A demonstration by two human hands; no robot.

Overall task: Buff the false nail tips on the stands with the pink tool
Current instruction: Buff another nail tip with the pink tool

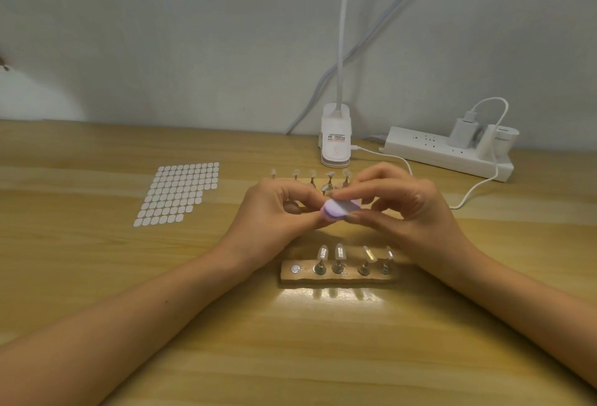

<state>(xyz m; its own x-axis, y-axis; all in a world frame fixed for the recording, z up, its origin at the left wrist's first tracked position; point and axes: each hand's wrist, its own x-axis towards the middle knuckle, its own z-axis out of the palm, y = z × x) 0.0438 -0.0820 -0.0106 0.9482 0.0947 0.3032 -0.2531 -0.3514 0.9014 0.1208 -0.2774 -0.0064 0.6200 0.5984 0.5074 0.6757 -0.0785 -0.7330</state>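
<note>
Head view showed the left hand (pixel 274 208) and right hand (pixel 407 206) both pinching the pink tool (pixel 341 208) with curled fingers, above the table (pixel 97 276). Just nearer, a wooden stand (pixel 339 279) held four nail tips (pixel 323 252).

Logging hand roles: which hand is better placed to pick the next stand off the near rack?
Probably left. Both hands pinch the pink tool, but the left hand is nearer the leftmost stand, beside the empty slot; the right hand would cross over.
</note>
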